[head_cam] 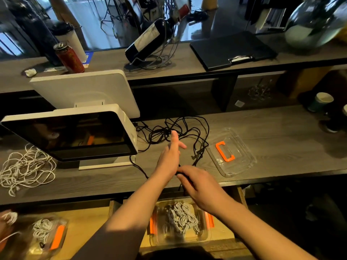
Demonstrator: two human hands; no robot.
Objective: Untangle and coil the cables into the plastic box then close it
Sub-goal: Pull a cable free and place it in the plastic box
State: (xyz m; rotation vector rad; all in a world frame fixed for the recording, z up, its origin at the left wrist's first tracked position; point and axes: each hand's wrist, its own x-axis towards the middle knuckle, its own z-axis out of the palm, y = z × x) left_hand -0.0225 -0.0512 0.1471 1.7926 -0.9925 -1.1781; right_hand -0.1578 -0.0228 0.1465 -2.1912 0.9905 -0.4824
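A tangle of black cable point(180, 132) lies on the grey counter, right of the white terminal. My left hand point(171, 152) stands edge-up over the counter with its fingers straight, its fingertips at the tangle. My right hand point(199, 186) is at the counter's front edge, its fingers curled round a strand of the black cable. Below the counter a clear plastic box point(180, 222) with orange clips holds coiled white cables. Its clear lid point(232, 152) with an orange handle lies on the counter to the right.
A white point-of-sale terminal point(75, 134) stands at the left. A loose white cable pile point(26, 167) lies left of it. A second clear box point(47, 235) with white coils sits at lower left. Paper cups point(321, 102) stand at far right.
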